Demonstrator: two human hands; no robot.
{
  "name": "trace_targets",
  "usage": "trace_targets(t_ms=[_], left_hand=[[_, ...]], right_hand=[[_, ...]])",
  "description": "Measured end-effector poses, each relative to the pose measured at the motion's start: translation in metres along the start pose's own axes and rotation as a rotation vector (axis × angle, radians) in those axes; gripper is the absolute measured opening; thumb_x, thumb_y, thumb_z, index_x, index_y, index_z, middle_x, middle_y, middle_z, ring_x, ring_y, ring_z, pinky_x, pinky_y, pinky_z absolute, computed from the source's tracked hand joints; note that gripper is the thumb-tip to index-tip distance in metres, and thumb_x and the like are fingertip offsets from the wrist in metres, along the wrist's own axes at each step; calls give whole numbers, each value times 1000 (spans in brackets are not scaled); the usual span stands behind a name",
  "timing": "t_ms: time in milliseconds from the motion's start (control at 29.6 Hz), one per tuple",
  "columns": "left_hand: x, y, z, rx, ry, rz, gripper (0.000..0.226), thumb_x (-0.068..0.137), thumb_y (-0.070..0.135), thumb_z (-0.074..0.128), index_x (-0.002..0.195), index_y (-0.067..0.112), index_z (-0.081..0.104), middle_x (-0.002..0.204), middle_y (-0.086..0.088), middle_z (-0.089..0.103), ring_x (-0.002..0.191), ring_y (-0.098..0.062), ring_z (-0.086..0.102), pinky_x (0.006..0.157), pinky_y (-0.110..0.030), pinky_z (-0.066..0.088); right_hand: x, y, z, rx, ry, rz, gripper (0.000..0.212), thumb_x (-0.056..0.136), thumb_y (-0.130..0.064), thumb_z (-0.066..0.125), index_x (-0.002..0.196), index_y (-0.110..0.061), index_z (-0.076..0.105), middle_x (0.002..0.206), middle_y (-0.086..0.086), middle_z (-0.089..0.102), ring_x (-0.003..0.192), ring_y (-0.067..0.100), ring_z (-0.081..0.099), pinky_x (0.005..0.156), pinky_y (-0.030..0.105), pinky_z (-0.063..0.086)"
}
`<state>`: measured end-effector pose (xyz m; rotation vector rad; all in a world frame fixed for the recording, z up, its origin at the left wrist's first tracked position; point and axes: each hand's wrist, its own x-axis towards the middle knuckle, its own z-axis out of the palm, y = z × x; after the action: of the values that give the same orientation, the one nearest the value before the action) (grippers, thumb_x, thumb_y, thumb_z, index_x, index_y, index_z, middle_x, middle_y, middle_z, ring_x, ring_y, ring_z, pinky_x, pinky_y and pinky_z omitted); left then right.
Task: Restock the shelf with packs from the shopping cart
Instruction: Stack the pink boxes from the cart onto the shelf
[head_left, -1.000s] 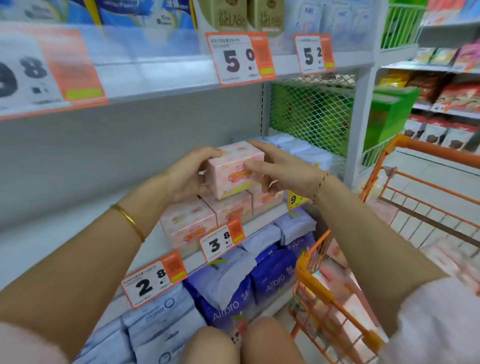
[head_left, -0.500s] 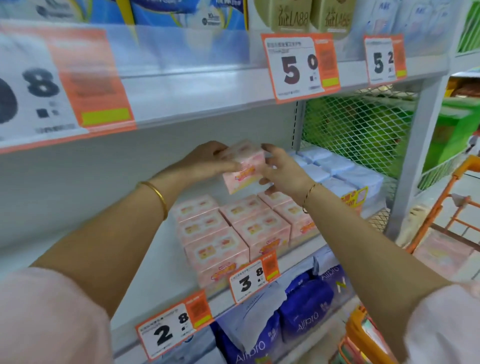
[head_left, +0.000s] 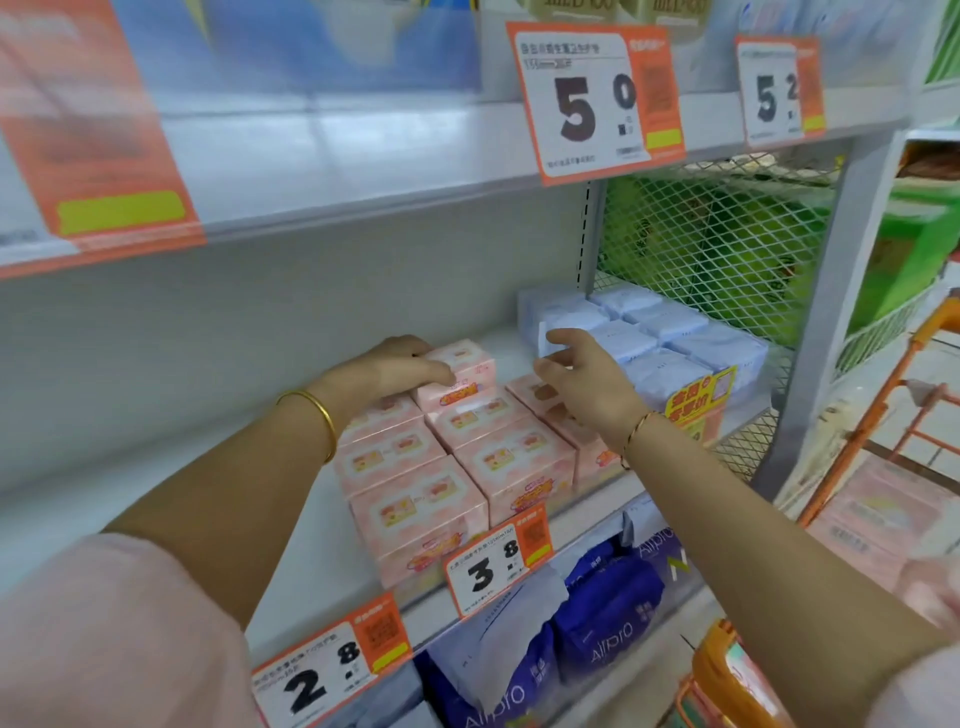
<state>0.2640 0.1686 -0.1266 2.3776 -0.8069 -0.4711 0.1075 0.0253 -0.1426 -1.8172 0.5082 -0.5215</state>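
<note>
**Holding a pink pack at the back of the stacked rows**

Head view: the left hand grips a pink pack, which sits on top of the stacked pink packs at the rear of the shelf. The left fingers are curled over the pack's left end, with one digit lying across its front face; the rest of the pack shows just right of the fingertips. A gold bangle circles the wrist behind them.

The right hand holds nothing. Its fingers are relaxed and loosely spread, apart from the held pack, with a strip of bare shelf between them and it. Beneath the right palm lies the right-hand column of stacked packs. Just beyond and to the right of the right fingertips sit pale blue packs; whether the fingertips touch the nearest one cannot be told. A thin bracelet rings the right wrist.

Below both sets of fingers, on the shelf's front edge, hangs a price tag reading 38, and under it purple packs fill the lower level. Well to the right of the right fingers stands the orange shopping cart, with more pink packs blurred inside it.
</note>
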Motion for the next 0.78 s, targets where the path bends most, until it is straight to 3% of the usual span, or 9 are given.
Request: trace_targets(t_ms=[67,135,169,236,371,573,708,776], left_hand=[[0,-1,2,-8,-17,-21,38,78,34,68,111,17,59,103,-5,62,77,-20,58,58,-23,41],[2,-4,4,27,-32,-40,54,74,39,70,122,18,55,121,-3,57,104,-23,58,81,-26,45],[3,-6,5,53,-33,-50,63,73,40,70,129,18,51,131,-2,52,117,-23,52,91,-27,41],[1,-7,8,90,-47,-61,66,77,37,68,136,19,46,139,-1,43,128,-22,41,96,-27,33],[-5,3,10,98,-14,-50,39,86,28,59,122,17,52,124,-2,46,112,-23,46,81,-26,37],[-20,55,29,12,203,190,55,81,14,64,133,9,49,138,-12,47,125,-25,46,103,-28,36],[-56,118,92,-108,134,430,44,82,7,60,125,9,54,132,-11,49,119,-20,48,94,-20,33],[-74,144,131,-125,33,501,43,77,17,61,120,10,58,123,-10,55,112,-21,52,93,-23,38]], right_hand=[[-2,-1,0,-16,0,-7,44,96,-13,48,138,-8,34,102,6,49,79,24,57,43,14,43],[-5,-3,-1,-15,-2,-4,44,96,-13,49,137,-8,35,100,5,50,82,23,58,53,22,45],[-7,-5,-2,-16,-3,-3,44,96,-13,49,137,-8,35,97,4,50,82,23,58,57,26,46],[-10,-6,-4,-5,-6,-1,44,96,-13,49,137,-8,35,89,-1,49,80,23,57,64,32,49],[-20,-13,-15,-20,-12,-8,46,96,-15,48,139,-10,33,95,0,48,82,23,57,68,37,52],[-65,-17,-61,-64,5,-36,43,97,-17,49,138,-13,36,112,4,47,81,21,60,61,29,54],[-117,1,-120,-161,91,12,36,94,-9,51,130,-10,44,104,5,50,74,23,59,59,33,51],[-143,15,-155,-282,165,68,33,92,-4,51,125,-6,49,101,9,55,75,28,60,59,34,51]])
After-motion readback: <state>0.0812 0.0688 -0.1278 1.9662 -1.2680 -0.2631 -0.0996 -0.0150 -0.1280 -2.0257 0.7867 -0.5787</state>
